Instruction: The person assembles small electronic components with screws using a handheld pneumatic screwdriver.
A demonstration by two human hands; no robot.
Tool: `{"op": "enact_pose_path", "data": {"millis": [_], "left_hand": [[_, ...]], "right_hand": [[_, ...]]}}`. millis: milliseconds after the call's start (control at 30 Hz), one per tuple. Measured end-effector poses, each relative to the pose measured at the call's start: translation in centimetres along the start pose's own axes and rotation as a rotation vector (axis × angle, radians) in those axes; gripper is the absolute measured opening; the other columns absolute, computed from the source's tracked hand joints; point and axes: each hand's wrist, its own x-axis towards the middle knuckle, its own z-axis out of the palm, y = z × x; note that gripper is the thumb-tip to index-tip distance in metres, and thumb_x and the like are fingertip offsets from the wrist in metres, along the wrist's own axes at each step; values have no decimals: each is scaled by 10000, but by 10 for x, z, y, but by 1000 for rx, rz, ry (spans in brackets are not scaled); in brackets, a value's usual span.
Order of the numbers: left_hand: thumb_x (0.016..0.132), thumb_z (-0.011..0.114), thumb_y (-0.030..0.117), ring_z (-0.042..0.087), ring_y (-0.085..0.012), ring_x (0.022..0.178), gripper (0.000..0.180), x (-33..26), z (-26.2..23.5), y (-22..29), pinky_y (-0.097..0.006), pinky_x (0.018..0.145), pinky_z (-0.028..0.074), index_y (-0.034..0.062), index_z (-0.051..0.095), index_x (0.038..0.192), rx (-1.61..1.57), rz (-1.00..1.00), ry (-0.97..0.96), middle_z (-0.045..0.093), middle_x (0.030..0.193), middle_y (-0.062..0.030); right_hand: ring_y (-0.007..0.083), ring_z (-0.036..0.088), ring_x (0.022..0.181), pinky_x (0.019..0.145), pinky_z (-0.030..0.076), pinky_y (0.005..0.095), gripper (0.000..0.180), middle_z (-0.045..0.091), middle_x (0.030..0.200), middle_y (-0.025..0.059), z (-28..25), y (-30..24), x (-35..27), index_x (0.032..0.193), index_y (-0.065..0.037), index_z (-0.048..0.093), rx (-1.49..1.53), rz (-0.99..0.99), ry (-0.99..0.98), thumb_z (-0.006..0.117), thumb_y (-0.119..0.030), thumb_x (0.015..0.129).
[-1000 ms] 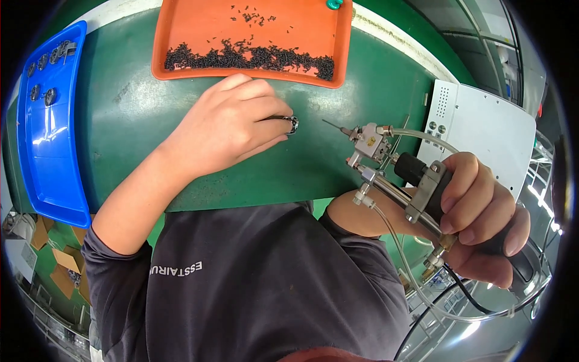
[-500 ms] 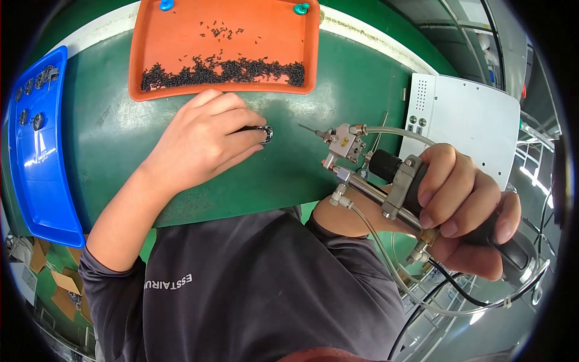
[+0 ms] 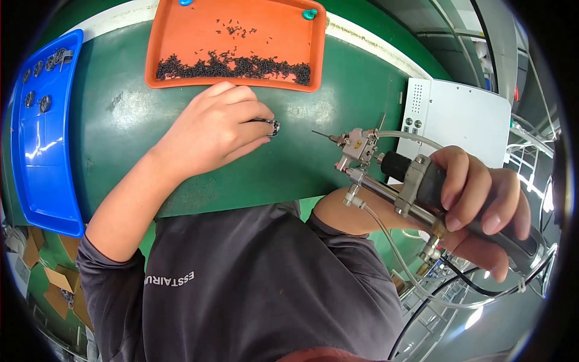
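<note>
My left hand (image 3: 226, 127) is closed around a small dark part with a shiny rim (image 3: 274, 127), above the green work surface. Most of that part is hidden by my fingers. In my right hand (image 3: 482, 202) is a dispensing gun (image 3: 386, 175) with a metal valve head, a black knob and clear tubes. My fingers wrap its dark grip. Its thin needle tip (image 3: 321, 133) points left toward the dark part, with a gap between them. Just beyond my left hand lies an orange tray (image 3: 199, 39) holding many small black pieces (image 3: 235, 67).
On the left a blue tray (image 3: 48, 181) carries several round dark parts (image 3: 45, 104). A white control box (image 3: 464, 114) stands at the right. Blue and green knobs (image 3: 309, 14) sit in the orange tray's far corners. Cardboard boxes (image 3: 63, 286) are down at the lower left.
My right hand and the dispensing gun have shifted slightly right. My left hand stays closed on the dark part, a little farther right in view. The trays appear shifted as the view moved.
</note>
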Motion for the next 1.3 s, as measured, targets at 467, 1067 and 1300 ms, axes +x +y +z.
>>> {"op": "enact_pose_path", "data": {"millis": [467,1067,1300], "left_hand": [[771,790,132,632,-218,945,161,-5,0,-1,-369,813,485,72,765,918,20,22,18,717,1039,-19],[752,796,132,632,-207,932,171,-6,1,-1,-362,787,485,75,773,911,5,1,30,722,1032,-18],[771,780,136,632,-185,932,144,-2,2,-1,-348,818,494,67,759,895,17,-2,38,710,967,-5]], "right_hand": [[113,578,624,636,392,284,433,581,887,26,3,-16,9,1025,-114,611,-190,224,-117,728,-520,927],[129,565,656,653,388,293,559,578,806,-10,-13,-14,9,1251,-118,584,-127,143,-119,678,-580,950],[108,542,580,636,365,273,446,568,700,-35,-5,-7,4,983,-122,641,-119,120,60,743,-547,897]]}}
